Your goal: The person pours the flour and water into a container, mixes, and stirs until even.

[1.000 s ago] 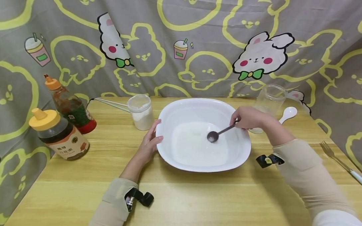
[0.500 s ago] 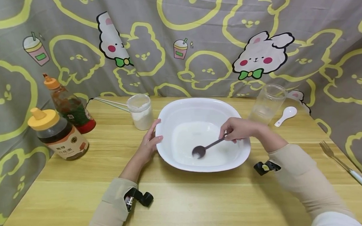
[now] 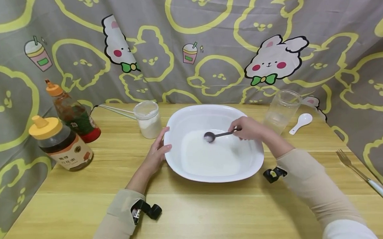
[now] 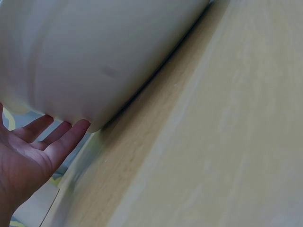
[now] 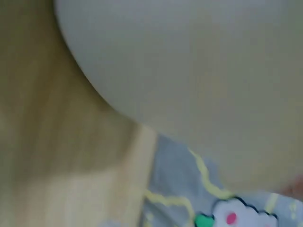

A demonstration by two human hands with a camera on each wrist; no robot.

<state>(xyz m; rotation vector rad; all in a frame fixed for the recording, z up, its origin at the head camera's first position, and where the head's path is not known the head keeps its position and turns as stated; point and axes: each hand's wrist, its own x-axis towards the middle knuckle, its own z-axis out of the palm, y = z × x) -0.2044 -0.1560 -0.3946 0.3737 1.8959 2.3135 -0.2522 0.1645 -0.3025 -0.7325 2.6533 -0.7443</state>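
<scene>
A white oval basin with milky white liquid in it stands mid-table. My left hand holds its left rim, with thumb and forefinger tips over the edge. In the left wrist view, other fingers touch the outer wall from below. My right hand reaches over the right rim and grips the handle of a dark brown round-bowled spoon. The spoon's bowl is at the liquid toward the far side. In the right wrist view the basin's outer wall hides most of that hand.
A jar of white powder stands left of the basin, chopsticks behind it. Farther left are a honey bottle and a red sauce bottle. An empty clear jar, white spoon and fork lie to the right.
My right hand has drawn the spoon left across the liquid, first toward the near side, then back to the far side. The left hand has stayed on the rim.
</scene>
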